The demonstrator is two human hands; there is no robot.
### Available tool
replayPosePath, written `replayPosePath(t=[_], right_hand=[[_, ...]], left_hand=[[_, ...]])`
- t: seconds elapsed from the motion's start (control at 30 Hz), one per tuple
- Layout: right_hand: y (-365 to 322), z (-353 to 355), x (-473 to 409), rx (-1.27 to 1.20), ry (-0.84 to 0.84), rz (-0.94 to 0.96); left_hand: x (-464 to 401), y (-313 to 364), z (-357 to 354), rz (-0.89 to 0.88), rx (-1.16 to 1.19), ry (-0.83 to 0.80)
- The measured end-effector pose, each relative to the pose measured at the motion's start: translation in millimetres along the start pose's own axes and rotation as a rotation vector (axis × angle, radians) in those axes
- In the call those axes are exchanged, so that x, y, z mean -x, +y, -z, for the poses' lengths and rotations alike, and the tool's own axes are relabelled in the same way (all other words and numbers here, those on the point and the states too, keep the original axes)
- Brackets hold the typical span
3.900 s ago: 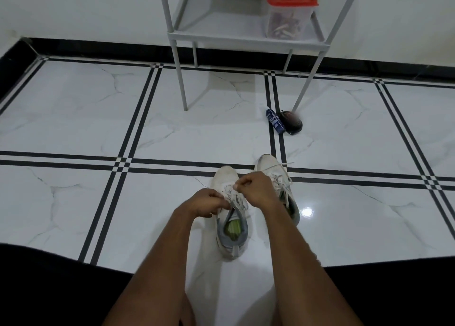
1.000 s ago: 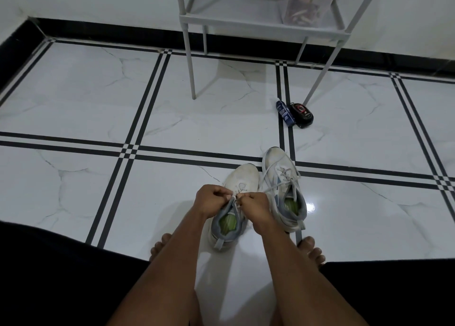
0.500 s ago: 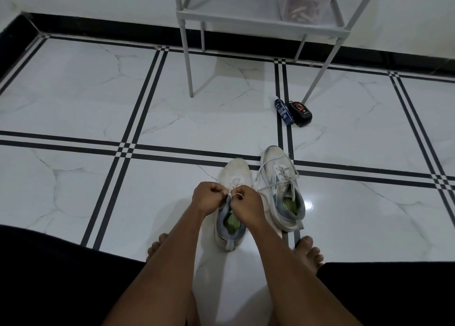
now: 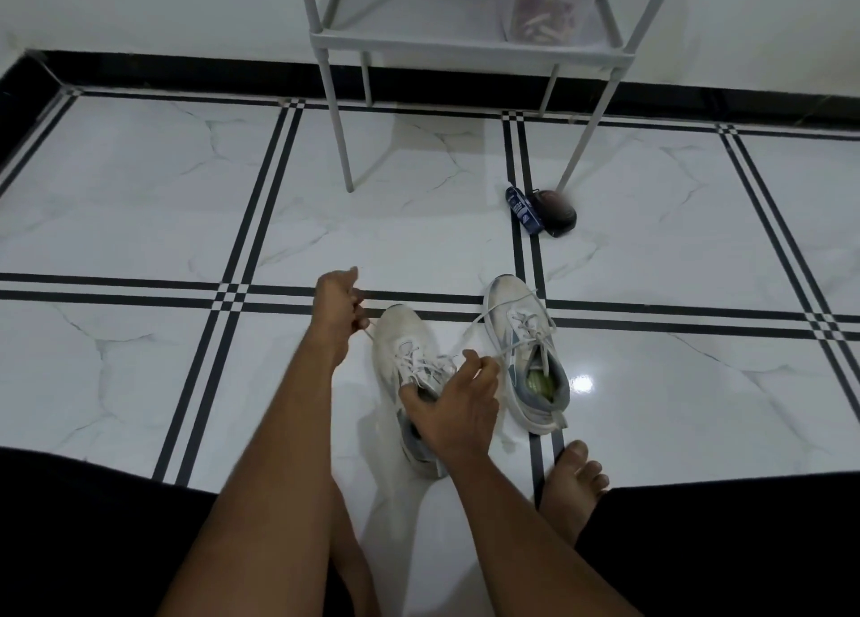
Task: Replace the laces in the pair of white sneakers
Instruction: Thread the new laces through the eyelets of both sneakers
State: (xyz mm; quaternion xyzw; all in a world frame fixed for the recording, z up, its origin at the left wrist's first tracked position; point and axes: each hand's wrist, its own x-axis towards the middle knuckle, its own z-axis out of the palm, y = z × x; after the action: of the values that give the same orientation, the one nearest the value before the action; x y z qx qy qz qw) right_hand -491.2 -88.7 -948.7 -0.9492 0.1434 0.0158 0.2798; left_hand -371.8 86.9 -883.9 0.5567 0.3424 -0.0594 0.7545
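Leftmost, the left hand (image 4: pixel 336 311) is raised away from the shoes, fingers curled round the end of a white lace (image 4: pixel 372 337) that runs back down to the near sneaker (image 4: pixel 406 360), so the lace looks drawn taut. That shoe lies on the tiled floor (image 4: pixel 139 244) between the person's legs. The right hand (image 4: pixel 458 407) sits on its throat, thumb and fingers curled at the tongue and upper eyelets, pinching what seems to be the other lace strand. Just right of it stands the second sneaker (image 4: pixel 526 351), laced, with loose ends draped over its side; no hand touches it. Farther back toward the wall are a small blue tube (image 4: pixel 523 209) and a dark round object (image 4: pixel 556 211) beside a leg of the white rack (image 4: pixel 465 43).

Judging by this, a lace is being pulled through the near shoe. Next, the right hand should steady the shoe while the left feeds or tugs the lace through each eyelet in turn.
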Motion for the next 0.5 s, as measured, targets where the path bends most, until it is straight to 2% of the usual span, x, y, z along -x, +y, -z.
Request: replayPosePath(t=[0.07,0.13,0.17,0.23,0.27,0.3,0.33,0.43,0.47,0.5], right_hand=[[-1.6,-2.2,0.7,-0.014,-0.025,-0.017],[-0.9,-3.9,1.0,-0.042,-0.022,-0.026],[-0.6,-4.0,1.5,-0.058,-0.014,-0.032],[-0.2,-4.5,2.1,-0.086,0.000,-0.039],[0.1,-4.9,2.6,-0.091,0.003,-0.039],[-0.2,-4.9,2.8,-0.095,0.004,-0.043],[-0.4,-4.7,2.6,-0.100,0.003,-0.055],[0.7,-3.1,0.2,-0.123,-0.008,-0.137],[0.7,-2.2,-0.8,-0.122,-0.013,-0.156],[1.3,-1.9,-1.9,-0.117,-0.016,-0.167]], left_hand=[[-8.9,-6.7,0.0,-0.063,-0.607,-0.045],[-8.0,-29.7,-1.8,-0.042,-1.206,-0.187],[-6.0,-44.7,-0.9,-0.008,-1.377,-0.272],[1.6,-66.4,1.5,0.016,-1.483,-0.349],[5.0,-70.6,1.6,0.015,-1.414,-0.357],[7.2,-70.9,2.1,0.028,-1.247,-0.330],[8.7,-64.7,1.6,0.076,-0.977,-0.271],[10.4,-36.0,6.2,0.182,0.148,-0.063],[10.6,-24.9,9.0,0.171,0.297,-0.042],[9.2,-16.4,10.1,0.153,0.227,-0.020]])
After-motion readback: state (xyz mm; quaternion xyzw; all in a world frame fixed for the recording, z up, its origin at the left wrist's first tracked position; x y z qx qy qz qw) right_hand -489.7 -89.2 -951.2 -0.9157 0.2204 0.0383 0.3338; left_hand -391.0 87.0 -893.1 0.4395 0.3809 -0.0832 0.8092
